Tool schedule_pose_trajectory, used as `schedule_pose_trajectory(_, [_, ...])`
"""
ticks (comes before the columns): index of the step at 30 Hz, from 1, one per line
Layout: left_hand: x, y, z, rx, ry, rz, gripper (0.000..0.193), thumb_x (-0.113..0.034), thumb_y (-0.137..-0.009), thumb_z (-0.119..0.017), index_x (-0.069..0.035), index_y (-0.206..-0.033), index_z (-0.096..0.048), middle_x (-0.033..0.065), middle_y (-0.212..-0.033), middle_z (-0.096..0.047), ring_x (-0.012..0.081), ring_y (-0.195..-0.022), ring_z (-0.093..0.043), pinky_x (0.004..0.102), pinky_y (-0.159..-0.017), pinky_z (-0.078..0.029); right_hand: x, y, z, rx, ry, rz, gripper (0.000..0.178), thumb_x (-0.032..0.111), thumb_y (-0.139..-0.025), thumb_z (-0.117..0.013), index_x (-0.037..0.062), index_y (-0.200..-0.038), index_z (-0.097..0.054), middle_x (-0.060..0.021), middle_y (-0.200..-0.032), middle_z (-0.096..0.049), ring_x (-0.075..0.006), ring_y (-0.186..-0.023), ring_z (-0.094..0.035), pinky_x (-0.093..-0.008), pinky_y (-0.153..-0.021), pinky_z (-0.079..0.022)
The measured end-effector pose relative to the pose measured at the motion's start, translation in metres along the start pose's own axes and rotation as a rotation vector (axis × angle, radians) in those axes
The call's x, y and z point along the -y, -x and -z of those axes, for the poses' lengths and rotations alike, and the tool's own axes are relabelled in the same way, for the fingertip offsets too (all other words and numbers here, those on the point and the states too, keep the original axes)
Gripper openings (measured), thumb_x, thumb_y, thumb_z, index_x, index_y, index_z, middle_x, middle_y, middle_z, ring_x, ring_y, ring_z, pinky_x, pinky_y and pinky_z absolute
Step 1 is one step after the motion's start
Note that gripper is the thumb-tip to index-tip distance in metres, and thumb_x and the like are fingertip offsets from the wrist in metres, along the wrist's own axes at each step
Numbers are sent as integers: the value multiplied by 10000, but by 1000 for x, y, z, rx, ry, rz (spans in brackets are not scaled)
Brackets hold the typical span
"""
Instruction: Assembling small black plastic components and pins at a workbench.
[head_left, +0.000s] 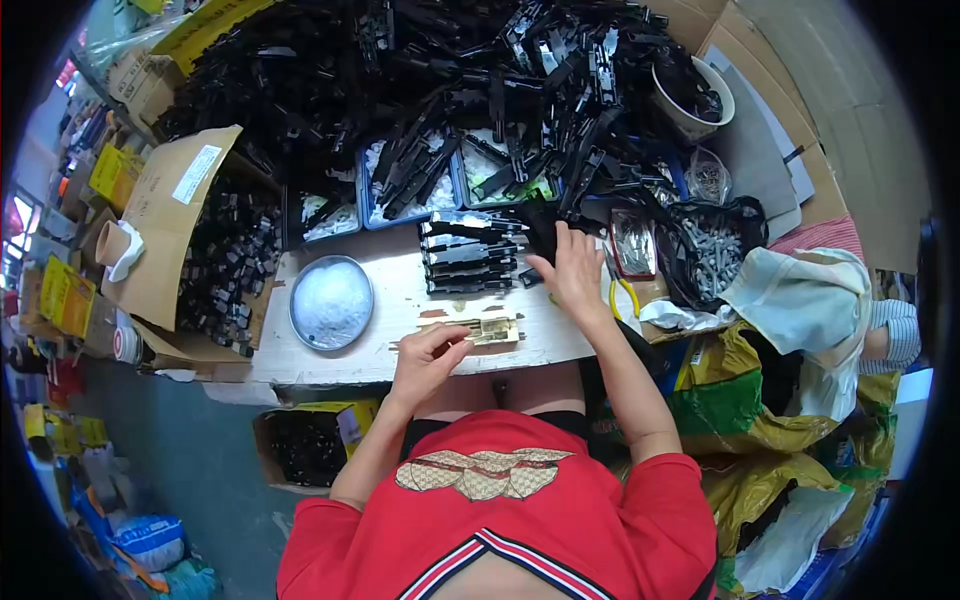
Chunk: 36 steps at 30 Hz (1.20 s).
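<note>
My left hand [430, 362] is at the front edge of the white work table, thumb and forefinger pinched together; whatever they hold is too small to make out. Just beside its fingertips lies a small brass-coloured jig [496, 330] with a narrow rod at its left end. My right hand [577, 272] reaches farther up, fingers extended and thumb spread, next to a dark black piece [541, 226] at the heap's near edge. Between the hands and the trays, a row of long black moulded parts [468, 256] lies side by side.
A large heap of black parts [400, 60] covers the table's back, above blue trays [365, 190]. A round dish of white material [332, 303] is at left, near a carton of small dark blocks [160, 235]. Yellow-handled pliers [627, 298] and a bag of grey pieces [712, 255] are at right.
</note>
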<state>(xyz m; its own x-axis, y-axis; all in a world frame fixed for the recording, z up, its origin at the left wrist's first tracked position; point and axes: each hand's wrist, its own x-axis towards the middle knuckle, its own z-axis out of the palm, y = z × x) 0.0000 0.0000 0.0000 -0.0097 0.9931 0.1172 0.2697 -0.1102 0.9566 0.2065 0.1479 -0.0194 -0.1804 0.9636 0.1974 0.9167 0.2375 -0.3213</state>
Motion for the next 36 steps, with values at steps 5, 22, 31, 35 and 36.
schedule_pose_trajectory(5, [-3, 7, -2, -7, 40, 73, 152, -66, -782, -652, 13, -913, -648, 59, -765, -624, 91, -659, -568, 214, -571, -451, 6, -8, -18, -129, 94, -3, 650, 248, -679, -705, 36, -1220, -414, -117, -1024, -523, -286, -967, -446, -429, -796, -320])
schedule_pose_trajectory(22, [0, 10, 4, -14, 28, 103, 156, -99, -797, -648, 0, -917, -654, 61, -783, -633, 97, -682, -572, 220, -595, -453, 0, -39, 64, -62, -223, 137, 539, 198, -688, -678, 48, -1170, -488, -110, -1062, -563, -266, -989, -483, -393, -819, -319])
schedule_pose_trajectory(31, [5, 9, 13, -49, 84, 190, 156, -83, -789, -649, 6, -916, -657, 50, -754, -622, 69, -647, -538, 195, -561, -418, 59, -233, 115, -311, 288, 551, 557, 296, -658, -729, 136, -1136, -492, -62, -976, -570, -256, -1035, -481, -506, -807, -339])
schedule_pose_trajectory(35, [5, 5, 14, -80, 54, 96, 152, -83, -790, -649, 8, -912, -657, 49, -752, -623, 71, -647, -542, 197, -565, -422, 72, -268, 103, -309, 385, 468, 571, 332, -621, -750, 141, -1106, -517, -78, -1041, -547, -265, -1040, -486, -513, -811, -351])
schedule_pose_trajectory(36, [6, 5, 15, -84, 43, 103, 152, -85, -791, -649, 9, -911, -655, 50, -752, -623, 76, -649, -545, 201, -568, -424, 70, -267, 91, -328, 398, 476, 560, 331, -612, -754, 143, -1089, -529, -79, -1044, -544, -264, -1039, -486, -517, -806, -354])
